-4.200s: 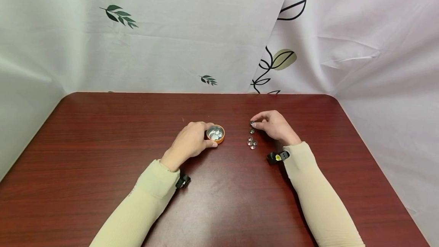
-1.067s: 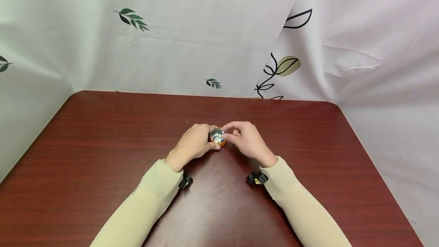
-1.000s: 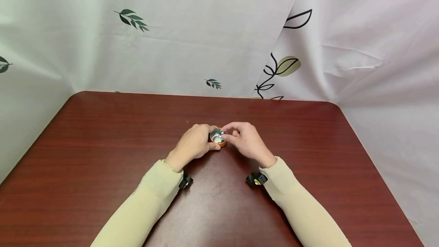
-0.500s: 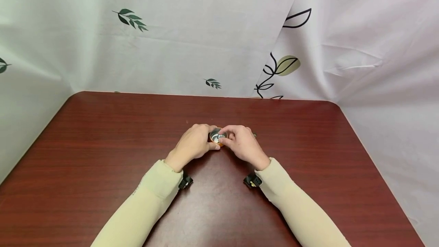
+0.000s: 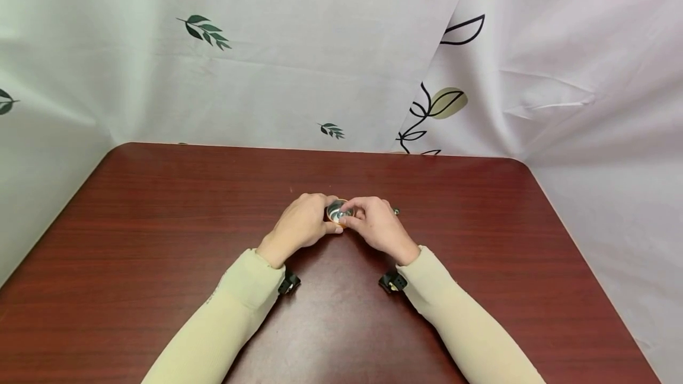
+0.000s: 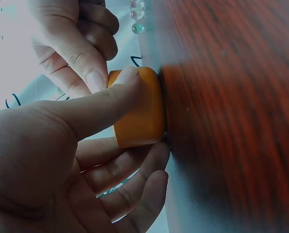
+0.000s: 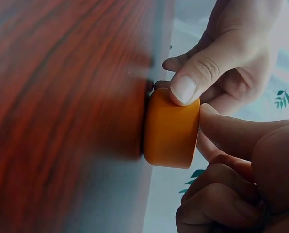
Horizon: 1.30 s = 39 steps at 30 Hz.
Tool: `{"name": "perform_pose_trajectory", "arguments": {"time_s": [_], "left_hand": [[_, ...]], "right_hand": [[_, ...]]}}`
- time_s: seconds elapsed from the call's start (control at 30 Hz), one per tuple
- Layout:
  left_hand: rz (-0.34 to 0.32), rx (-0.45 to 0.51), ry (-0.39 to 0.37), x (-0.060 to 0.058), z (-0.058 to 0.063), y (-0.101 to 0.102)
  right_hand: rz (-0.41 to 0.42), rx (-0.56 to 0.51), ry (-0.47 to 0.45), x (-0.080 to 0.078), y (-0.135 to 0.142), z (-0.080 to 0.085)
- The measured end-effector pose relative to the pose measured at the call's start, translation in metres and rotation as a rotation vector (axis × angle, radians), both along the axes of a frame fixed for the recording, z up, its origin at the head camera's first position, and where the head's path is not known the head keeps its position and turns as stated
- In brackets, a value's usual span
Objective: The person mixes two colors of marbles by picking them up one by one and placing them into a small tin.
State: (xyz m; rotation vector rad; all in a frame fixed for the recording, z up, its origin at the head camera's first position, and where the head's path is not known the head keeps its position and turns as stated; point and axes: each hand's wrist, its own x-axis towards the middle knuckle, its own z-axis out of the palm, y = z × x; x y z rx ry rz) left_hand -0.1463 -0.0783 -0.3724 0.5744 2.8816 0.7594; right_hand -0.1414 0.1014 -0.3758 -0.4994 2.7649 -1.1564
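Observation:
A small round orange tin [image 5: 333, 211] with a silvery inside stands upright on the table. My left hand [image 5: 299, 224] grips it from the left, thumb on the near wall and fingers around the far side, as the tin's side [image 6: 142, 114] in the left wrist view shows. My right hand [image 5: 380, 224] reaches in from the right, thumb and forefinger pinching a glass marble [image 5: 342, 214] at the tin's mouth. In the right wrist view the tin's wall [image 7: 171, 133] hides those fingertips.
Beyond the right hand, a loose glass marble [image 5: 396, 211] peeks out on the dark red table [image 5: 331, 325]. Several clear marbles [image 6: 137, 28] show in the left wrist view. Behind the table hangs a white leaf-print curtain [image 5: 267, 76].
My right hand has come left from the row of marbles to the tin, and its fingertips have since sunk lower into the mouth. My left hand keeps its hold on the tin.

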Motion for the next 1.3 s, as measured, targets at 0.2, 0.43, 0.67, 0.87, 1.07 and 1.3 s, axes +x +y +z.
{"name": "perform_pose_trajectory", "arguments": {"time_s": [0.2, 0.43, 0.67, 0.87, 1.07, 1.3], "left_hand": [[0.008, -0.004, -0.007, 0.001, 0.000, -0.001], [0.005, 0.001, -0.007, 0.001, 0.001, -0.001], [0.012, 0.004, -0.013, 0.002, 0.001, -0.001], [0.021, -0.006, -0.024, 0.002, 0.001, -0.001], [0.020, -0.003, -0.021, 0.002, 0.000, -0.002], [-0.004, 0.002, -0.004, 0.002, 0.001, -0.002]], "right_hand": [[0.000, 0.000, -0.004, -0.001, 0.000, -0.001], [0.005, -0.016, -0.002, -0.001, 0.001, -0.001], [0.004, -0.013, -0.001, 0.000, 0.001, 0.000], [0.004, -0.013, 0.000, 0.000, 0.000, 0.000], [-0.002, -0.014, 0.013, 0.001, 0.001, 0.004], [-0.030, -0.029, 0.017, 0.001, 0.005, 0.010]]}}
